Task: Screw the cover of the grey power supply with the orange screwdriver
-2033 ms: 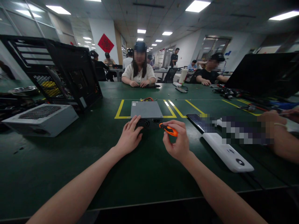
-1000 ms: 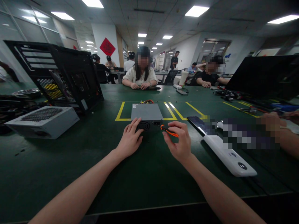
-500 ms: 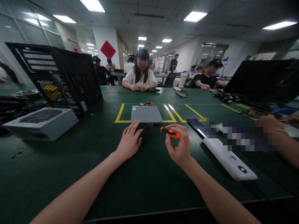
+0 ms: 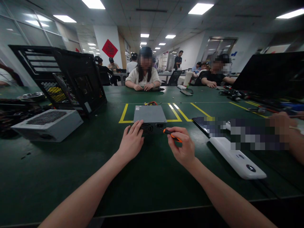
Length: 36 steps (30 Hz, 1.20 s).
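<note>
A grey computer power supply (image 4: pixel 150 114) lies on the table in front of me, its fan grille and power socket facing me. My left hand (image 4: pixel 132 139) rests on its near left edge, fingers stretched out over the top and front. My right hand (image 4: pixel 182 144) is closed on an orange and black screwdriver (image 4: pixel 174 135). The screwdriver's shaft points left at the front face, close beside the socket. Whether its tip touches a screw is too small to tell. Several coloured cables (image 4: pixel 151 103) come out at the back of the unit.
On the left stand an open black computer case (image 4: pixel 80 79) and a second power supply (image 4: pixel 51 126). To the right lie a white power bank-like device (image 4: pixel 237 158) and a dark monitor (image 4: pixel 270 71). A neighbour's hand (image 4: pixel 280 126) works at the right edge. Another person (image 4: pixel 142 76) sits opposite.
My view has shifted slightly, moving the scene a little in the picture. The right hand's grip has turned a little around the screwdriver handle. The left hand stays on the power supply.
</note>
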### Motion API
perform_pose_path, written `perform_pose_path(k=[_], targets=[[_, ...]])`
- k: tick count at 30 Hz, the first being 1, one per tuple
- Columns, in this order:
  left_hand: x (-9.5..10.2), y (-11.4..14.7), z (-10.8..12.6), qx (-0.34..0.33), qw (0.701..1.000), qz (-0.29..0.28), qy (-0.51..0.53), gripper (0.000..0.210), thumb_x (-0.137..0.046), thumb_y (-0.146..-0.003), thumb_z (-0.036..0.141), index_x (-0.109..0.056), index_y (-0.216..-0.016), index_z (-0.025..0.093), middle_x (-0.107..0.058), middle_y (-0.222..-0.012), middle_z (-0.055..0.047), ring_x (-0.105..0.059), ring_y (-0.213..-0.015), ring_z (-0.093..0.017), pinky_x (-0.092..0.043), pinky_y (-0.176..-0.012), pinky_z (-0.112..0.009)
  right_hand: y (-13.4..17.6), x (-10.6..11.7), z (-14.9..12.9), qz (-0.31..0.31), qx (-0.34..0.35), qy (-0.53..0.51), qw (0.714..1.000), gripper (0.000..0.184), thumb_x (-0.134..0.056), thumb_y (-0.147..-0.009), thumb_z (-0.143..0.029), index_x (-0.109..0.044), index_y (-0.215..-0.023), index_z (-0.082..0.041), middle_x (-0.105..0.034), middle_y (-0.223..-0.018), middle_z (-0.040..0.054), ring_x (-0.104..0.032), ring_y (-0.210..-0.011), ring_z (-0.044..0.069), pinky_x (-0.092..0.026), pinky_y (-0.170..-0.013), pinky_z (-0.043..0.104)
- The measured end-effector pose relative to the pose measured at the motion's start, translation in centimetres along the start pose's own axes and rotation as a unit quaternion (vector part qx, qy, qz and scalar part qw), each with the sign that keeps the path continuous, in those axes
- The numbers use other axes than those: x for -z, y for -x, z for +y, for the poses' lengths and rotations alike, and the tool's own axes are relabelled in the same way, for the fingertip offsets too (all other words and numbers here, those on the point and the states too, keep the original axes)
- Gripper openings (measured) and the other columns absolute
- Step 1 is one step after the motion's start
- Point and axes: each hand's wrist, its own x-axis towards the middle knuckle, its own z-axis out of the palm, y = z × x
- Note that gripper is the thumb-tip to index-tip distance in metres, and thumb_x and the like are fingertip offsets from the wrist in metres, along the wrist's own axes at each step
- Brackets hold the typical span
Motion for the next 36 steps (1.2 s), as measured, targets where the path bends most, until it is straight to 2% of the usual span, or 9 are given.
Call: perform_pose_path(k=[6, 11, 16, 21, 24, 26, 31, 33, 36], targets=[[0.5, 0.1, -0.1, 0.019, 1.0, 0.008, 0.012, 0.026, -0.043, -0.086, 0.02, -0.055, -0.108, 0.015, -0.037, -0.138, -0.012, -0.033, -0.128, -0.027, -0.036, -0.099, -0.045, -0.2, -0.2, -0.4, -0.009, 0.046, 0.038, 0.998, 0.034, -0.06, -0.077, -0.01, -0.045, -0.103, -0.027, -0.056, -0.099, 0.0038, -0.059, -0.091, 0.017, -0.054, -0.072, 0.034], [0.2, -0.1, 0.5, 0.027, 0.999, 0.021, 0.019, 0.024, -0.043, -0.087, 0.022, -0.056, -0.105, 0.014, -0.038, -0.136, -0.014, -0.03, -0.128, -0.029, -0.037, -0.099, -0.045, -0.4, -0.4, -0.6, 0.024, 0.004, 0.01, 1.0, 0.045, -0.056, -0.075, -0.006, -0.039, -0.112, -0.024, -0.052, -0.106, 0.0068, -0.057, -0.098, 0.02, -0.053, -0.078, 0.042], [0.1, -0.1, 1.0, 0.036, 0.998, 0.035, 0.029, 0.023, -0.043, -0.087, 0.023, -0.056, -0.104, 0.016, -0.04, -0.133, -0.014, -0.031, -0.127, -0.03, -0.039, -0.096, -0.047, -0.3, -0.3, -0.2, 0.017, -0.001, 0.052, 0.998, 0.034, -0.06, -0.075, -0.009, -0.044, -0.101, -0.025, -0.052, -0.097, 0.0045, -0.055, -0.089, 0.019, -0.053, -0.071, 0.038], [-0.4, -0.4, 0.9, 0.063, 0.996, 0.048, 0.039, 0.038, -0.041, -0.088, 0.026, -0.044, -0.126, 0.021, -0.041, -0.132, -0.013, -0.038, -0.121, -0.03, -0.039, -0.095, -0.048, -0.5, -0.1, -0.1, 0.042, -0.005, 0.042, 0.998, 0.042, -0.056, -0.077, -0.007, -0.039, -0.111, -0.023, -0.054, -0.098, 0.006, -0.055, -0.091, 0.019, -0.053, -0.073, 0.039], [-0.7, -0.6, 0.3, 0.07, 0.993, 0.085, 0.034, 0.044, -0.041, -0.089, 0.024, -0.038, -0.132, 0.023, -0.04, -0.135, -0.01, -0.031, -0.128, -0.029, -0.025, -0.105, -0.051, -0.6, 0.0, -0.3, 0.022, 0.017, 0.053, 0.998, 0.038, -0.058, -0.077, -0.009, -0.042, -0.108, -0.024, -0.053, -0.097, 0.0051, -0.056, -0.088, 0.018, -0.052, -0.072, 0.037], [-0.9, -0.8, -0.2, 0.051, 0.995, 0.084, 0.036, 0.044, -0.039, -0.089, 0.021, -0.038, -0.132, 0.02, -0.039, -0.137, -0.009, -0.026, -0.131, -0.027, -0.018, -0.109, -0.05, -0.5, 0.1, -0.5, 0.005, 0.032, 0.059, 0.998, 0.036, -0.058, -0.077, -0.009, -0.045, -0.106, -0.025, -0.053, -0.097, 0.005, -0.056, -0.086, 0.018, -0.052, -0.071, 0.036], [-0.8, -0.9, -0.8, 0.022, 0.996, 0.046, 0.067, 0.044, -0.035, -0.089, 0.017, -0.038, -0.132, 0.016, -0.042, -0.136, -0.01, -0.034, -0.128, -0.022, -0.027, -0.108, -0.042, -0.5, -0.1, -0.8, 0.026, 0.018, 0.038, 0.999, 0.043, -0.054, -0.076, -0.005, -0.039, -0.113, -0.022, -0.052, -0.104, 0.0085, -0.054, -0.098, 0.02, -0.051, -0.079, 0.042], [-0.5, -0.9, -0.6, 0.029, 0.997, 0.049, 0.061, 0.043, -0.036, -0.088, 0.017, -0.04, -0.131, 0.015, -0.044, -0.133, -0.012, -0.037, -0.126, -0.024, -0.027, -0.108, -0.044, -0.4, -0.2, -0.9, 0.013, 0.025, 0.04, 0.999, 0.041, -0.055, -0.076, -0.006, -0.04, -0.111, -0.023, -0.053, -0.105, 0.0081, -0.055, -0.098, 0.02, -0.052, -0.079, 0.042], [-0.2, -0.6, -0.3, 0.027, 0.997, 0.052, 0.049, 0.044, -0.038, -0.087, 0.017, -0.039, -0.132, 0.015, -0.044, -0.133, -0.012, -0.038, -0.125, -0.025, -0.029, -0.107, -0.045, 0.1, -0.3, -0.9, -0.028, 0.071, 0.07, 0.995, 0.036, -0.057, -0.076, -0.008, -0.045, -0.104, -0.026, -0.056, -0.103, 0.0052, -0.057, -0.094, 0.019, -0.053, -0.075, 0.039]])
